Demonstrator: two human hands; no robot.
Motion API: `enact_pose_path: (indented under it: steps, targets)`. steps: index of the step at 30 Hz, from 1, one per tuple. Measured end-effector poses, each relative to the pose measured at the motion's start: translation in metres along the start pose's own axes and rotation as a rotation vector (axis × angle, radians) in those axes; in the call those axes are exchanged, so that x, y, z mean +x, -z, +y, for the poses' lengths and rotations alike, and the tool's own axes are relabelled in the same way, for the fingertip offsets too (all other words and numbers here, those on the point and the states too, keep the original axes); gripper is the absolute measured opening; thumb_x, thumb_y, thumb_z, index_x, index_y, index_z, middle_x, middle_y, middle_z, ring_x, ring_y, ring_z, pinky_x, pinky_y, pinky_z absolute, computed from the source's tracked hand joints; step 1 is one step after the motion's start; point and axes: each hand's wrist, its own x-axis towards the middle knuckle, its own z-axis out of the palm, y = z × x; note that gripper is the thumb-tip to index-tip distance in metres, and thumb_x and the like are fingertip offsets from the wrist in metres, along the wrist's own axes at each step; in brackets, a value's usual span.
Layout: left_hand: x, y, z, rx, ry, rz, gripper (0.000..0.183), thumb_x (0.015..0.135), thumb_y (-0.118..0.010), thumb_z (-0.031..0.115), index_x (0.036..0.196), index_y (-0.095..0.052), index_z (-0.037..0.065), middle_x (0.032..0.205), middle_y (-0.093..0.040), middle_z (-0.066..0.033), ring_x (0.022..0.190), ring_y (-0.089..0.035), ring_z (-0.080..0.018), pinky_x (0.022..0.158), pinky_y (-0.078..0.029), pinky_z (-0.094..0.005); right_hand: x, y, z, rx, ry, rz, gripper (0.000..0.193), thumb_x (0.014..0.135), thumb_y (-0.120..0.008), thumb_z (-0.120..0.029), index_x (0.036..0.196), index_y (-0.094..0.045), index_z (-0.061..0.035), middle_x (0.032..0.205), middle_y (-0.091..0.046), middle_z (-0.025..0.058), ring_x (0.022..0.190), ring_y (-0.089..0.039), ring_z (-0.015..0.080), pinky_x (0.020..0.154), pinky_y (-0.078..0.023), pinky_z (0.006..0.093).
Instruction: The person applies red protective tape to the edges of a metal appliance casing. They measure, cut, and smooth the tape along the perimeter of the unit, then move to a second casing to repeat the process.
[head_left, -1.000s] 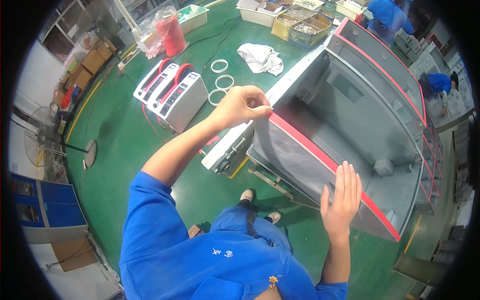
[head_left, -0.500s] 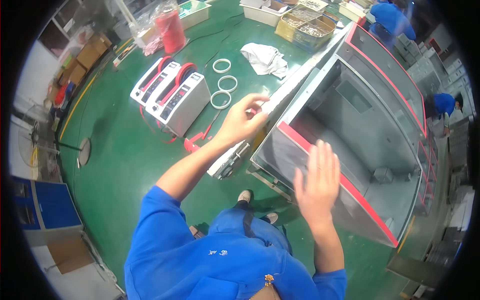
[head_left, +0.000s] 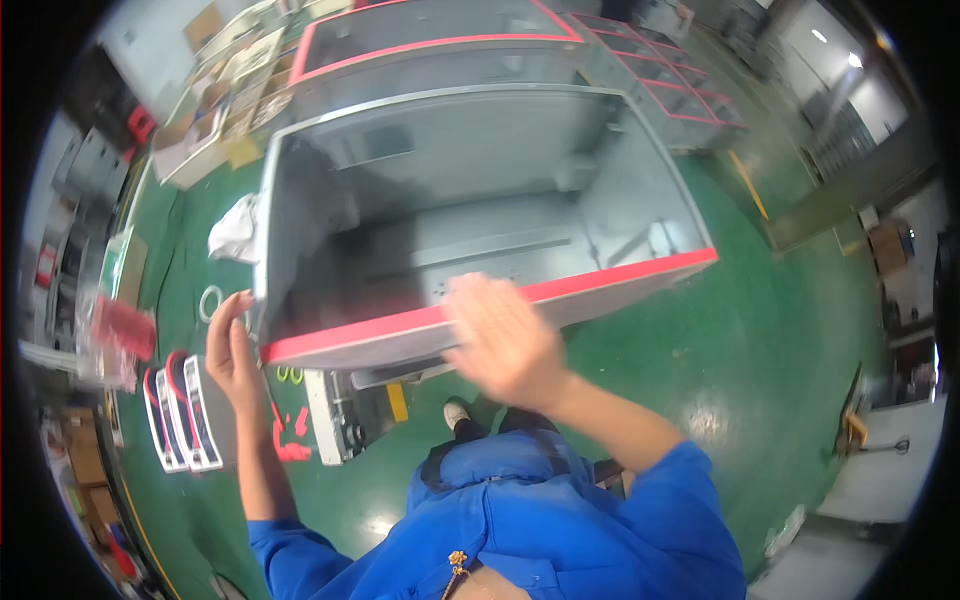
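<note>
A large grey metal cabinet shell (head_left: 470, 200) with a red front edge (head_left: 600, 285) lies open-side-up in front of me. My left hand (head_left: 232, 355) rests with fingers apart against its left front corner, holding nothing. My right hand (head_left: 500, 340), blurred by motion, lies flat with fingers spread on the red front edge near the middle. Blue sleeves cover both my arms.
On the green floor at left lie white-and-red tape dispensers (head_left: 180, 415), a tape ring (head_left: 210, 300), a white cloth (head_left: 235, 232) and red hand tools (head_left: 290, 435). A white bracket (head_left: 330, 420) sits below the cabinet. More red-edged cabinets (head_left: 430, 35) stand behind.
The view has swung so the cabinet now sits straight ahead. My right hand rose from its right side onto the red front edge. My left hand moved to the left corner.
</note>
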Motion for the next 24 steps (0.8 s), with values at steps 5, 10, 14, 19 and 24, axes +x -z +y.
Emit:
enact_pose_path:
  steps: [5,10,14,19,24]
  targets:
    - [0.045,-0.009,-0.017,-0.113,-0.007,-0.386,0.033,0.087,-0.043,0.011,0.114,-0.049,-0.008,0.109,-0.055,-0.0152,0.099,-0.053,-0.0215,0.090,-0.037,-0.0319,-0.102,0.102,0.129,-0.565,-0.372,-0.009,0.043,0.082,-0.052,-0.019,0.118,-0.046,0.0037,0.120,-0.048,0.0192,0.113,-0.045,0.0329,0.096,-0.035,0.0432]
    - [0.067,-0.030,0.001,0.132,-0.021,-0.492,0.037,0.079,-0.053,0.034,0.074,-0.058,-0.002,0.054,-0.036,-0.0027,0.062,-0.037,-0.0156,0.061,-0.032,-0.0296,-0.142,0.118,0.187,-0.148,-0.965,0.336,0.036,0.090,-0.039,-0.016,0.120,-0.043,0.0042,0.126,-0.043,0.0182,0.119,-0.039,0.0325,0.100,-0.030,0.0393]
    - [0.067,-0.036,0.011,0.183,-0.120,-0.494,0.038,0.076,-0.055,0.037,0.061,-0.055,0.002,0.051,-0.036,-0.0025,0.055,-0.032,-0.0174,0.060,-0.029,-0.0303,-0.099,0.070,0.185,-0.035,-0.819,0.604,0.038,0.091,-0.030,-0.014,0.123,-0.038,0.0053,0.130,-0.035,0.0175,0.122,-0.032,0.0297,0.100,-0.026,0.0381]
    - [0.024,-0.069,0.056,0.235,0.000,-0.370,0.038,0.076,-0.053,0.037,0.062,-0.056,0.001,0.053,-0.037,-0.0030,0.055,-0.033,-0.0169,0.065,-0.031,-0.0323,-0.094,0.061,0.252,0.051,-0.770,0.710,0.037,0.092,-0.028,-0.015,0.121,-0.042,0.0034,0.125,-0.040,0.0146,0.117,-0.037,0.0256,0.100,-0.026,0.0361]
    - [-0.040,-0.132,0.120,0.287,0.031,-0.192,0.015,0.076,-0.054,0.013,0.072,-0.061,0.000,0.055,-0.045,-0.0034,0.052,-0.037,-0.0166,0.073,-0.033,-0.0338,-0.089,0.055,0.364,0.287,-0.698,0.684,0.034,0.093,-0.031,-0.017,0.116,-0.046,0.0021,0.119,-0.048,0.0142,0.115,-0.041,0.0260,0.099,-0.028,0.0327]
